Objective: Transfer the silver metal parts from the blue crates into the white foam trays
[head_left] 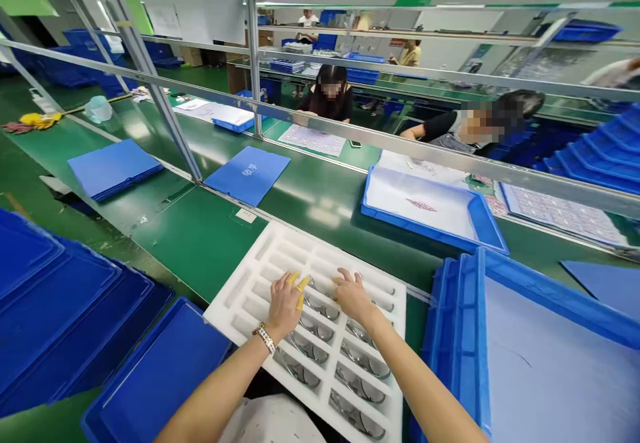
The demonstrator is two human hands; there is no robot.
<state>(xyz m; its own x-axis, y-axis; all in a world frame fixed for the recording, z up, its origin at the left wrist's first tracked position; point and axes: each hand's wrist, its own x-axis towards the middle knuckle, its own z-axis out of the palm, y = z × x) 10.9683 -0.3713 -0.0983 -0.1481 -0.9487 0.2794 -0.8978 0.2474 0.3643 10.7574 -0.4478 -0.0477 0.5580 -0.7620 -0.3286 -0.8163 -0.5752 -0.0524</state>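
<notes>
Loosely curled, left hand (285, 304) and right hand (353, 295) sit over curved pieces (307, 348) in foam tray (237, 316); grip unclear.

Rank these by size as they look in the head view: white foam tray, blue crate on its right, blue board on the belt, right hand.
1. blue crate and white foam tray: too close to rank, as the crate is nearer and cut off by the frame.
2. blue board
3. right hand

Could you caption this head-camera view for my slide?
Left hand in yellow finger cots and right hand over curved clear pieces in a white foam tray.
</notes>
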